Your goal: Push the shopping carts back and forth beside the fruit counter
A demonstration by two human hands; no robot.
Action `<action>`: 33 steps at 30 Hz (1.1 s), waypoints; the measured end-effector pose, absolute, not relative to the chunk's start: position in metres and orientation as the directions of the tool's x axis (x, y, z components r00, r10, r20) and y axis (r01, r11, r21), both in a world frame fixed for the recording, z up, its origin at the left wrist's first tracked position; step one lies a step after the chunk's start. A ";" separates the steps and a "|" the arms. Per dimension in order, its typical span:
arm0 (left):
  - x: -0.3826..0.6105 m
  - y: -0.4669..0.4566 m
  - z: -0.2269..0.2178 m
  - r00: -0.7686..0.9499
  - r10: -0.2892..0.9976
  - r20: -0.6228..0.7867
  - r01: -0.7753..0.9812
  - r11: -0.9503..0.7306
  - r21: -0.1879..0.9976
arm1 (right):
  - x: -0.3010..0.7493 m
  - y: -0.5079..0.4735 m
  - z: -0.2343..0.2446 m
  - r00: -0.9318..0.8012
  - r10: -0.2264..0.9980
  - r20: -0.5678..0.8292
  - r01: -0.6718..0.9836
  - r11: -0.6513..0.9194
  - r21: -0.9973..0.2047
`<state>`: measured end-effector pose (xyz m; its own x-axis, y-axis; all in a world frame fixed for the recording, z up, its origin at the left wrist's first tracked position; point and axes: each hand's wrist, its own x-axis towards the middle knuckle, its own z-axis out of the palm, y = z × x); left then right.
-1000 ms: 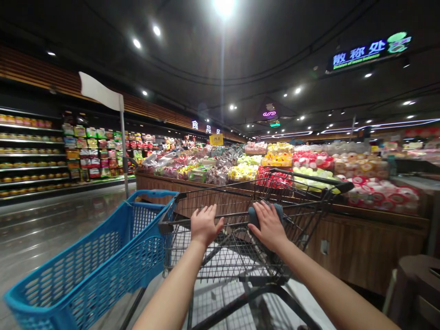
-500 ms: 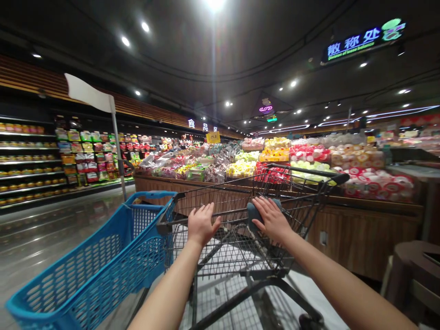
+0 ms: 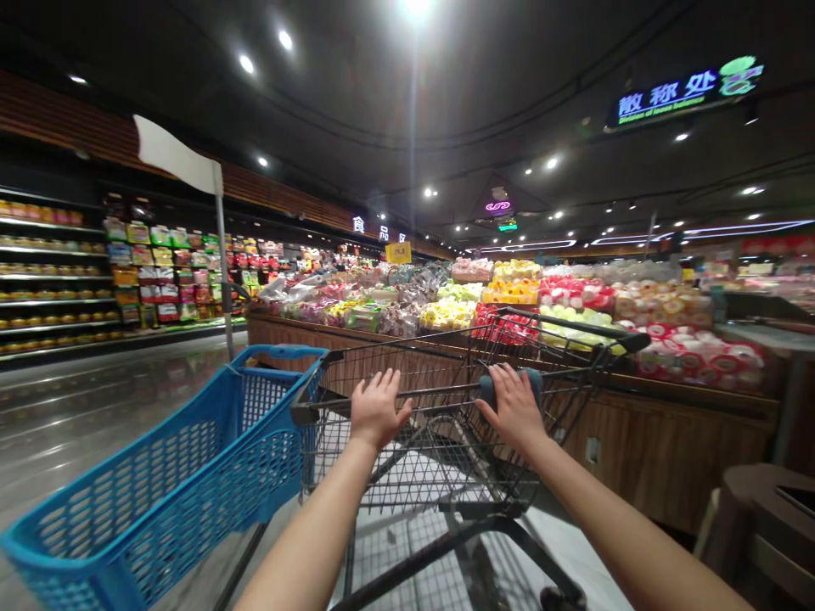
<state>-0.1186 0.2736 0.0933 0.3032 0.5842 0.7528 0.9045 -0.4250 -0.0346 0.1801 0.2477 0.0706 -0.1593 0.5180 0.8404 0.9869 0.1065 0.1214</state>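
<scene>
A black wire shopping cart (image 3: 439, 492) stands in front of me, seen from one side. My right hand (image 3: 513, 407) lies over a blue-grey cloth (image 3: 533, 383) on the cart's top side rail, fingers stretched across it and pressing it to the rail. Much of the cloth is hidden under the hand. At the left part of the same rail is my left hand (image 3: 379, 407), palm down, fingers apart, holding nothing. Whether its palm touches the rail I cannot tell.
A blue plastic basket cart (image 3: 191, 484) with a white flag (image 3: 178, 161) on a pole adjoins on the left. Behind runs a wood-sided display counter (image 3: 624, 450) heaped with packaged goods. Stocked shelves (image 3: 57, 276) line the left wall. A brown bin-like object (image 3: 757, 509) stands at lower right.
My right hand and the cloth have slid right along the rail. My left hand stays near the same spot on the cart. The view has shifted slightly.
</scene>
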 end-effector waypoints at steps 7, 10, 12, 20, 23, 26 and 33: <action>-0.121 0.274 0.093 0.304 0.588 0.749 0.911 -0.411 -0.047 | 0.116 0.247 0.071 -0.256 0.542 0.800 0.959 0.244 0.141; -0.123 0.274 0.094 0.316 0.592 0.741 0.908 -0.414 -0.056 | 0.115 0.246 0.073 -0.278 0.537 0.796 0.951 0.272 0.148; -0.124 0.273 0.094 0.327 0.590 0.738 0.905 -0.420 -0.065 | 0.122 0.244 0.075 -0.327 0.531 0.782 0.935 0.301 0.186; -0.125 0.273 0.093 0.338 0.579 0.742 0.894 -0.445 -0.060 | 0.175 0.243 0.076 -0.356 0.521 0.776 0.929 0.285 0.235; -0.124 0.273 0.093 0.332 0.579 0.745 0.895 -0.443 -0.054 | 0.198 0.244 0.075 -0.319 0.523 0.790 0.945 0.241 0.221; -0.123 0.272 0.094 0.326 0.581 0.746 0.896 -0.440 -0.049 | 0.212 0.244 0.075 -0.290 0.522 0.802 0.955 0.212 0.207; -0.119 0.273 0.094 0.301 0.582 0.755 0.899 -0.438 -0.021 | 0.190 0.248 0.065 -0.163 0.485 0.859 0.986 0.111 0.124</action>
<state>-0.1187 0.2727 0.0942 0.3013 0.5823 0.7551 0.8989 -0.4377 -0.0211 0.1902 0.2482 0.0655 -0.1626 0.4850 0.8593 0.9861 0.1110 0.1239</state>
